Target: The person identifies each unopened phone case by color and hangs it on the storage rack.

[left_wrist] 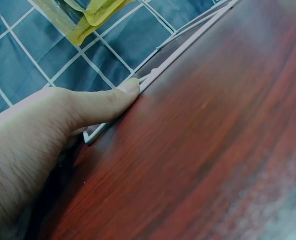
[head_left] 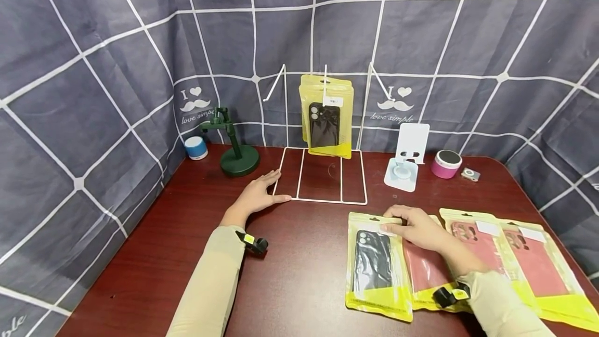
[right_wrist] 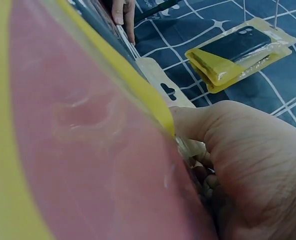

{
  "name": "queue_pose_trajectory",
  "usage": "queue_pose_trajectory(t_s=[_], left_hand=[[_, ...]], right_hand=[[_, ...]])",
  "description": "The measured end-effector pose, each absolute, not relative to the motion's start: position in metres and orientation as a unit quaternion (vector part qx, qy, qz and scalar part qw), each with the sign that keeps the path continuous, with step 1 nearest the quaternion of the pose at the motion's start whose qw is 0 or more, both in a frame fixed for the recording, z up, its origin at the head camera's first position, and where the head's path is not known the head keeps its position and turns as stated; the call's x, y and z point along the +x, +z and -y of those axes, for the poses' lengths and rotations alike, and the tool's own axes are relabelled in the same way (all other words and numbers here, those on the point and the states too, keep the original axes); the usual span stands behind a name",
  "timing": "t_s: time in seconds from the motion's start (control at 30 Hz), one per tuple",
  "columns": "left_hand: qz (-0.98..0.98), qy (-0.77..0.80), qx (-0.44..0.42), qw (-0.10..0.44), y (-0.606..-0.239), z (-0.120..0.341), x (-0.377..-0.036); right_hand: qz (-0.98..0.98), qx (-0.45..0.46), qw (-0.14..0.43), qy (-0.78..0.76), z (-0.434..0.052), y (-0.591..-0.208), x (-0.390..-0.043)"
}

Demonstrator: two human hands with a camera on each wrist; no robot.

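Observation:
My left hand rests at the front left corner of a white wire rack. Its fingers reach along the rack's left side, while the thumb lies on the front bar. Near the top corner of a yellow-edged pouch with a black phone case, my right hand pinches the pouch's edge, the thumb on top and the other fingers curled and partly hidden. Under that hand lies a pouch with a red phone case, partly covered. More pouches with black cases hang from the rack's middle hook.
Two more red phone case pouches lie at the right. Behind them stand a white phone stand, a pink round speaker and a small silver device. A green stand and a blue speaker are back left.

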State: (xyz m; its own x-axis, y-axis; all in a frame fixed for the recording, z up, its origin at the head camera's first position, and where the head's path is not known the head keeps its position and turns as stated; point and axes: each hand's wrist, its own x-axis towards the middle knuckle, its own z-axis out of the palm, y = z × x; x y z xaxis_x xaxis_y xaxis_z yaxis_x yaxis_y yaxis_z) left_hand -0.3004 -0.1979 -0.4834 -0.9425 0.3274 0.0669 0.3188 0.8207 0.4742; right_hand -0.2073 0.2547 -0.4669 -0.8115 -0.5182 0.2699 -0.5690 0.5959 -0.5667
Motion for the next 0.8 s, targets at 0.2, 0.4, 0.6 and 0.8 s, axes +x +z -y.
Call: queue_pose_trajectory(t_s=[0.2, 0.4, 0.6, 0.8], left_hand=[[-0.955, 0.244, 0.167, 0.011, -0.4833, 0.1977, -0.2997], [-0.953, 0.252, 0.167, 0.014, -0.4812, 0.1974, -0.2975], [-0.953, 0.251, 0.167, 0.012, -0.4797, 0.197, -0.2971], [-0.955, 0.248, 0.165, 0.015, -0.4795, 0.1963, -0.2974]], right_hand=[[0.9, 0.268, 0.031, 0.343, -0.2553, -0.4676, -0.2073], [0.896, 0.253, 0.018, 0.365, -0.2549, -0.4662, -0.2069], [0.883, 0.204, -0.026, 0.421, -0.2553, -0.4643, -0.2063], [0.856, 0.15, -0.054, 0.492, -0.2558, -0.4642, -0.2053]])
